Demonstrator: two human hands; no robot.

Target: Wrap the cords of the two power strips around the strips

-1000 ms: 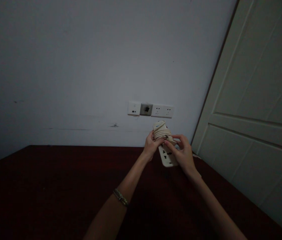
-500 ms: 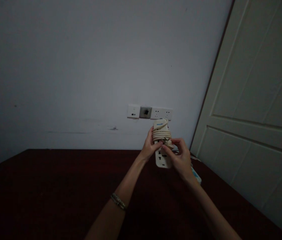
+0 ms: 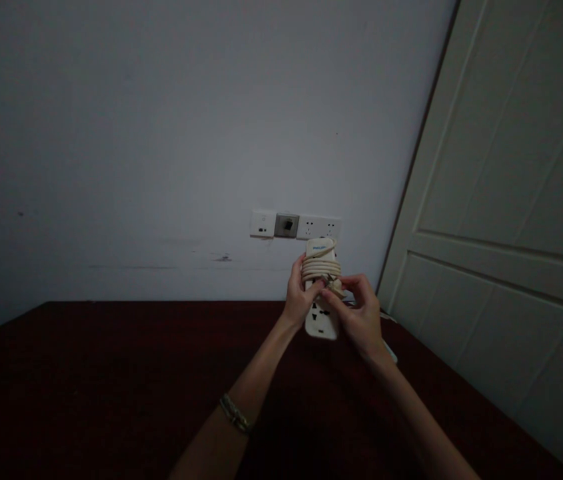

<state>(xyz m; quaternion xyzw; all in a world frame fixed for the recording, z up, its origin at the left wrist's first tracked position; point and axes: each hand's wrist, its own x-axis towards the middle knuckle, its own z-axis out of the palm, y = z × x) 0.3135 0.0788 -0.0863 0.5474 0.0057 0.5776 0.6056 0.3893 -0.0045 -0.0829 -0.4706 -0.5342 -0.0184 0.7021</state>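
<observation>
A white power strip (image 3: 322, 325) with blue lettering near its top is held up above the dark red tabletop. Its cream cord (image 3: 320, 269) is wound several times around the middle. My left hand (image 3: 302, 293) grips the strip from the left, its thumb lying across the front just below the coils. At the cord's end, a plug (image 3: 334, 285) with metal prongs is pinched between the thumb and fingers of my right hand (image 3: 358, 310). Part of the plug is hidden by my fingers.
Behind the strip, a row of wall sockets and switches (image 3: 295, 227) is set into the pale wall. A panelled cabinet door (image 3: 506, 267) stands at the right. On the dark red table (image 3: 136, 373), a pale object (image 3: 390, 352) lies partly hidden behind my right wrist.
The view has shifted slightly, and the power strip is tilted a little differently, its lower end further left. Both hands keep their hold, and the plug's prongs show more clearly.
</observation>
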